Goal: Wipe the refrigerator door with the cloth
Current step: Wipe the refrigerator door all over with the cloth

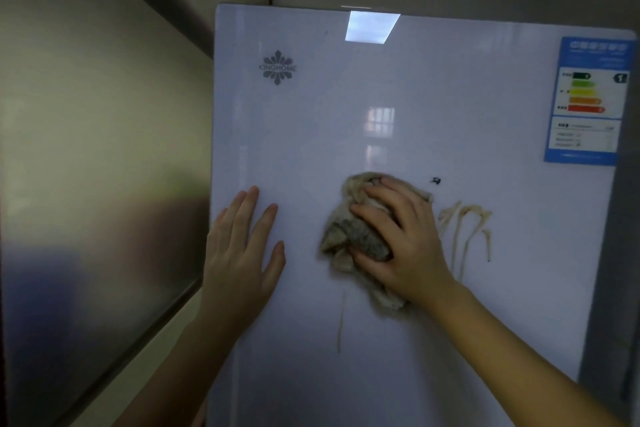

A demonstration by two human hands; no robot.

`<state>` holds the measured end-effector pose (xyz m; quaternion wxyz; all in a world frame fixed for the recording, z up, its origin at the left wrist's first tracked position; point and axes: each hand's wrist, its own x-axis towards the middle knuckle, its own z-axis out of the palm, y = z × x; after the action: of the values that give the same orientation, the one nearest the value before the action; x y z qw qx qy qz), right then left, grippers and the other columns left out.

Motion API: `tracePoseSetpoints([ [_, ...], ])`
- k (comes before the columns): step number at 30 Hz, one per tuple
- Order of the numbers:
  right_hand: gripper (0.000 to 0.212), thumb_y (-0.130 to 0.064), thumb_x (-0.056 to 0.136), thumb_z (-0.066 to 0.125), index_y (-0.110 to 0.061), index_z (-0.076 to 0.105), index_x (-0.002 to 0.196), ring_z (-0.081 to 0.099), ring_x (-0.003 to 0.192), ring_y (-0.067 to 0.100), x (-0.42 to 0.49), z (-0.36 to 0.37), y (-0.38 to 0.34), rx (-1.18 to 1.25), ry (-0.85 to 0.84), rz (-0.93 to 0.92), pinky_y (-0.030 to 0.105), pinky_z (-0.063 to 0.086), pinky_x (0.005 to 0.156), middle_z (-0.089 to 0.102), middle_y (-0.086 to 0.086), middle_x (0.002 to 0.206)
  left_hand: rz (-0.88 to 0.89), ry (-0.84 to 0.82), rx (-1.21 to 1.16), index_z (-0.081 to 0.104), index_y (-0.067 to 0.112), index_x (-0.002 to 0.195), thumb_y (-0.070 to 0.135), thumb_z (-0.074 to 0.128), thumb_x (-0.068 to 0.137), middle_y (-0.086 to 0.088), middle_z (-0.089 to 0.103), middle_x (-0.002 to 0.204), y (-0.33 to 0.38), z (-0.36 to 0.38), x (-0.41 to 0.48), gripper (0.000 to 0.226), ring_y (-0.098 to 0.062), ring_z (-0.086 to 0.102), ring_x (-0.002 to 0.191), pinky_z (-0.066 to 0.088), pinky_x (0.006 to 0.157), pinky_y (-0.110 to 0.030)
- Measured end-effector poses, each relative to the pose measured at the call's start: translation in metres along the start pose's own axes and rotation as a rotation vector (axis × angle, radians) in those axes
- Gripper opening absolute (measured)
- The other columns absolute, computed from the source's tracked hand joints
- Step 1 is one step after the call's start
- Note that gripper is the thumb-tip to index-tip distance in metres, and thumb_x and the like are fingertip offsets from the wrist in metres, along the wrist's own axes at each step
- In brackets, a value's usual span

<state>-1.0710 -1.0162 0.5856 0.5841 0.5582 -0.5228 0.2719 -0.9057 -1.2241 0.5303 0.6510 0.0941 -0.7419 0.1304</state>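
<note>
Two hands are up on the refrigerator door (381,97), whose white front faces us; nothing of the fridge's inside can be seen. The right hand (398,239) has its fingers and thumb curled round a bunched tan-grey cloth (360,236), pressing it against the door just below centre. Over at 9 o'clock from the cloth, the left hand (242,253) lies flat on the door near its edge, fingers straight and slightly spread, holding nothing. Brown streaks (464,218) sit at 3 o'clock of the right hand, just beside it. A thin drip (341,322) runs down at 6 o'clock of the cloth, and a dark speck (435,180) sits at 1 o'clock. The energy label (588,100) is at the door's 2 o'clock, the logo (277,68) at 10 o'clock.
</note>
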Motion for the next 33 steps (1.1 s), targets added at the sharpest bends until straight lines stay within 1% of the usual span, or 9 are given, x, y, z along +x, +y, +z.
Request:
tracePoseSetpoints([
  [2,0.051,-0.04,0.086,0.079,-0.007,0.071,0.125,0.051,0.136,0.04,0.002,-0.003,0.005,-0.004,0.029,0.02,0.051,0.04,0.114,0.061,0.019,0.138,0.0,0.0,0.001,0.05,0.007,0.147,0.031,0.054,0.098,-0.018,0.036,0.161,0.0,0.0,0.0,0.054,-0.036,0.033,0.15,0.03,0.121,-0.051],
  [6,0.049,-0.034,0.084,0.081,-0.006,0.071,0.122,0.047,0.138,0.035,0.009,-0.003,0.001,0.042,0.187,0.244,0.043,0.034,0.118,0.058,0.018,0.138,-0.001,-0.016,0.008,0.048,0.009,0.148,0.034,0.053,0.098,-0.017,0.035,0.161,-0.001,0.0,0.0,0.056,-0.035,0.033,0.15,0.029,0.121,-0.05],
  [8,0.05,-0.037,0.085,0.079,-0.007,0.07,0.124,0.047,0.138,0.037,0.005,0.002,-0.006,0.058,0.127,0.197,0.045,0.033,0.119,0.057,0.019,0.139,0.006,-0.006,0.008,0.048,0.009,0.147,0.034,0.053,0.098,-0.018,0.036,0.161,-0.002,0.001,0.0,0.056,-0.035,0.034,0.149,0.03,0.12,-0.051],
  [12,0.052,-0.044,0.09,0.076,-0.01,0.07,0.128,0.049,0.139,0.038,-0.009,0.004,-0.003,0.039,-0.088,-0.084,0.051,0.037,0.117,0.059,0.018,0.142,0.016,0.01,0.011,0.05,0.009,0.147,0.033,0.055,0.098,-0.018,0.037,0.16,-0.003,0.002,-0.001,0.055,-0.036,0.035,0.149,0.033,0.119,-0.052],
  [14,0.052,-0.044,0.089,0.077,-0.009,0.071,0.127,0.05,0.138,0.038,-0.005,0.0,0.003,0.027,-0.068,-0.069,0.05,0.038,0.116,0.06,0.018,0.14,0.023,0.008,0.013,0.05,0.009,0.147,0.033,0.055,0.098,-0.017,0.037,0.16,-0.004,0.001,0.0,0.055,-0.035,0.035,0.149,0.032,0.119,-0.051],
  [18,0.05,-0.039,0.084,0.08,-0.007,0.072,0.123,0.051,0.135,0.036,0.015,-0.011,0.016,-0.005,0.105,0.071,0.043,0.034,0.117,0.061,0.019,0.136,0.028,0.016,0.009,0.051,0.008,0.146,0.033,0.054,0.098,-0.018,0.038,0.159,-0.005,0.002,0.001,0.054,-0.035,0.036,0.148,0.032,0.119,-0.05],
  [22,0.05,-0.037,0.084,0.077,-0.006,0.072,0.122,0.049,0.136,0.035,0.021,-0.015,0.018,-0.004,0.132,0.143,0.037,0.029,0.12,0.059,0.018,0.137,0.025,0.014,0.022,0.052,0.008,0.145,0.034,0.052,0.099,-0.018,0.038,0.16,-0.004,0.001,-0.001,0.053,-0.035,0.036,0.148,0.032,0.119,-0.049],
  [26,0.05,-0.038,0.087,0.076,-0.007,0.07,0.125,0.048,0.139,0.035,0.009,-0.012,0.008,-0.008,0.136,0.211,0.038,0.03,0.121,0.057,0.017,0.139,0.025,-0.001,0.015,0.05,0.008,0.147,0.034,0.051,0.099,-0.018,0.036,0.161,-0.004,0.001,-0.001,0.055,-0.035,0.034,0.149,0.031,0.12,-0.05],
  [33,0.049,-0.037,0.086,0.075,-0.007,0.068,0.125,0.046,0.139,0.034,-0.018,-0.009,-0.004,0.018,0.215,0.394,0.056,0.038,0.114,0.052,0.015,0.139,0.011,0.003,0.013,0.052,0.008,0.145,0.034,0.052,0.098,-0.018,0.039,0.159,-0.003,0.0,0.001,0.054,-0.036,0.037,0.148,0.034,0.117,-0.054],
])
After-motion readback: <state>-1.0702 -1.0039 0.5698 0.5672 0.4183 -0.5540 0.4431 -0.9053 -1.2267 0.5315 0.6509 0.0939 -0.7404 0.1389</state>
